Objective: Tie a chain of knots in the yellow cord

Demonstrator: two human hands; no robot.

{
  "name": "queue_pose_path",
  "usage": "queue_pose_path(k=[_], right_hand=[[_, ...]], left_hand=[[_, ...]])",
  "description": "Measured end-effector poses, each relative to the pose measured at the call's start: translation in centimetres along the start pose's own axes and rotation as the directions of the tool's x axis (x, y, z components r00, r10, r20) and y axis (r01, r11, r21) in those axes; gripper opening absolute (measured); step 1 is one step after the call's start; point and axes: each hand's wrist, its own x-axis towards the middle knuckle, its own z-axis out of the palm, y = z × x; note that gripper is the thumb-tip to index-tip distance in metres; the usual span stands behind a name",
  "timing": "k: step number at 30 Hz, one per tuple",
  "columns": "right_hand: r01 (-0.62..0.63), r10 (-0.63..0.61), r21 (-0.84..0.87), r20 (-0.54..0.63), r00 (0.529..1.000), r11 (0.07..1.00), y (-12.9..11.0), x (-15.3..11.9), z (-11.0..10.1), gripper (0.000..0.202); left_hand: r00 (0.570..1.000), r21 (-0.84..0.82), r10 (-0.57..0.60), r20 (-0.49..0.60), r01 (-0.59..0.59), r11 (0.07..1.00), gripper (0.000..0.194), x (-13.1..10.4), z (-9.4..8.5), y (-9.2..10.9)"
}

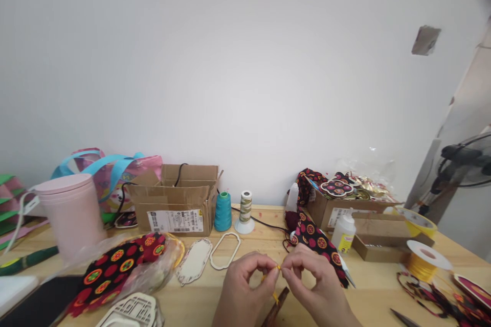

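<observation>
My left hand (245, 286) and my right hand (314, 283) meet low in the middle of the head view, over the wooden table (368, 296). Both pinch a short piece of yellow cord (276, 271) between thumb and forefinger, fingertips almost touching. A loose end of the cord hangs down below the hands. A brown wooden stick (276, 309) lies under the hands. Patterned black-and-red fabric (318, 240) lies just behind my right hand.
Behind the hands lie an oval white frame (225, 250) and an oval plate (194, 260). A teal thread cone (223, 211), a striped spool (245, 212), an open cardboard box (176, 207), a pink cup (71, 214), a glue bottle (344, 232) and a yellow cord reel (424, 260) stand around.
</observation>
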Motion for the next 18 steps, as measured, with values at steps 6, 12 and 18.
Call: queue_pose_path(k=[6,12,18], right_hand=[[-0.104,0.103,0.015,0.042,0.994,0.994,0.01,0.11,0.02,0.017],[-0.141,0.14,0.04,0.036,0.99,0.989,0.26,-0.08,0.07,0.015],[-0.027,0.029,-0.023,0.051,0.998,0.999,0.74,0.06,-0.2,0.012]], left_hand=[[0.997,0.108,0.081,0.01,-0.082,0.991,0.012,-0.13,0.02,0.05],[0.992,0.19,0.126,0.021,-0.127,0.974,0.013,0.02,-0.2,0.43],[0.995,0.183,0.1,0.024,-0.103,0.978,0.013,-0.07,-0.35,0.77]])
